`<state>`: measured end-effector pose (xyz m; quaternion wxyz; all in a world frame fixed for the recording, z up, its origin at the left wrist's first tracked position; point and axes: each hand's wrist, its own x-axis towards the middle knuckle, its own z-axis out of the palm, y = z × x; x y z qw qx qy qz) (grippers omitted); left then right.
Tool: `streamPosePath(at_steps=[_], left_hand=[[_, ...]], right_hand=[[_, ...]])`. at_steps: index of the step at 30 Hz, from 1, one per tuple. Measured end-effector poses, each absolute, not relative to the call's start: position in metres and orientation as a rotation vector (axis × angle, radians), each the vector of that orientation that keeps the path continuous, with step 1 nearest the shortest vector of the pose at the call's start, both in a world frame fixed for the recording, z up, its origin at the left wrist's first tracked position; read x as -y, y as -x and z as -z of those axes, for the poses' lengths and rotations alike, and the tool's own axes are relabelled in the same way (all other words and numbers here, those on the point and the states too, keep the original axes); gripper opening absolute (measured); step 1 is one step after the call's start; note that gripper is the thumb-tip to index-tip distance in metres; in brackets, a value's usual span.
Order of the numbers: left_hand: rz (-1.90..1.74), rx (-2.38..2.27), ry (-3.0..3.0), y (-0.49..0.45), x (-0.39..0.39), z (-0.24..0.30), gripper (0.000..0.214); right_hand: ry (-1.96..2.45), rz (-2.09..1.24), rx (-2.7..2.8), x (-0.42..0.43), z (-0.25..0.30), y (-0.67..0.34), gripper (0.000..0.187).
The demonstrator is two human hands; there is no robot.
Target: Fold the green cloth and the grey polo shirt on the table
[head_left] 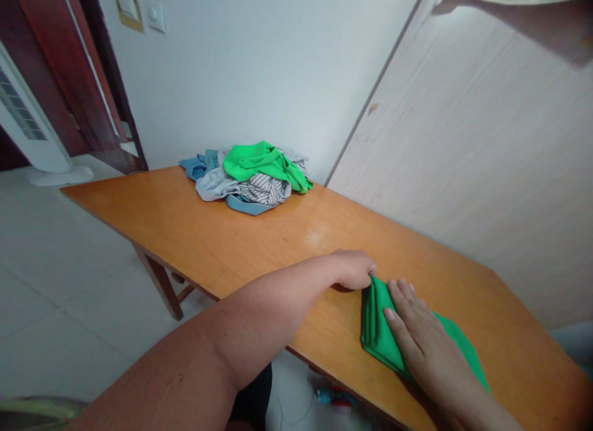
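Observation:
A folded bright green cloth [377,329] lies on the orange wooden table [222,246] near its front edge. My right hand [417,335] rests flat on top of it, fingers stretched out and together. My left hand [354,269] sits at the cloth's far corner with its fingers curled, pinching that corner. Farther back on the table, against the wall, lies a pile of clothes [248,178]: a green garment on top, with grey, striped and blue pieces under it.
A white wall [259,66] runs behind the table and a pale wood-grain panel [467,141] stands to the right. A white fan base [50,165] and a dark door frame [60,73] are at the left. Tiled floor [60,276] lies below.

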<state>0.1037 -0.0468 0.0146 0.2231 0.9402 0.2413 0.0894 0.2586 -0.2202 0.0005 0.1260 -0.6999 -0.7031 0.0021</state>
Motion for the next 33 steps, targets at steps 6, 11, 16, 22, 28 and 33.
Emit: streamPosePath(at_steps=[6, 11, 16, 22, 28, 33], left_hand=[[-0.206, -0.758, -2.53, -0.103, 0.05, -0.021, 0.025], [-0.152, -0.685, -2.509, -0.102, 0.044, -0.02, 0.024], [-0.219, -0.545, -2.488, -0.1, 0.037, -0.013, 0.027], [-0.283, -0.728, -2.513, -0.102, 0.046, -0.013, 0.028], [-0.312, -0.679, -2.449, -0.101, 0.045, -0.011, 0.028], [-0.275, -0.525, -2.184, -0.098, 0.038, -0.007, 0.028]], right_hand=[[2.032, 0.088, 2.179, 0.222, -0.006, -0.252, 0.063], [2.043, 0.135, 2.207, 0.221, -0.007, -0.251, 0.065], [2.058, 0.159, 2.193, 0.221, -0.005, -0.252, 0.065], [2.052, 0.16, 2.19, 0.221, -0.005, -0.251, 0.066], [2.063, 0.123, 2.181, 0.221, -0.009, -0.25, 0.066], [2.095, 0.098, 2.183, 0.221, -0.009, -0.251, 0.066]])
